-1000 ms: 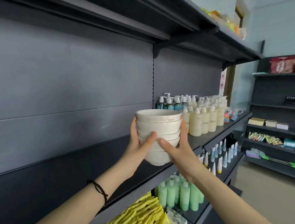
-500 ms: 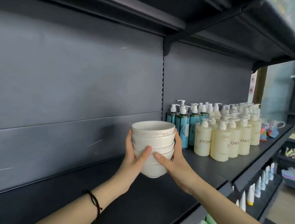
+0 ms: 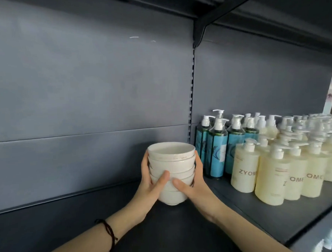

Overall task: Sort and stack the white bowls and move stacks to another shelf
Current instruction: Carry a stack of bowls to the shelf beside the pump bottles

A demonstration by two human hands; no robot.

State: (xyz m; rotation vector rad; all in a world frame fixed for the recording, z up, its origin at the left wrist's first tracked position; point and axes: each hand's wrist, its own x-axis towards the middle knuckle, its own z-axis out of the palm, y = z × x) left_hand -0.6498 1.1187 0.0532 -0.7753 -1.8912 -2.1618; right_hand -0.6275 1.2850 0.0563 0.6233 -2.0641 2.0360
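Head view: the stack of white bowls [image 3: 171, 169] is upright just above the dark shelf [image 3: 166, 232]. The left hand [image 3: 150, 189] at its 9 o'clock and the right hand [image 3: 195, 183] at its 3 o'clock both curl round it, thumbs across the front. Pump bottles [image 3: 273, 159] stand further toward 3 o'clock.

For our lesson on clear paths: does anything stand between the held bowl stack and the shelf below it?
Nothing visible does. The left hand and right hand grip the stack over bare shelf; the bottles stand off to its right.
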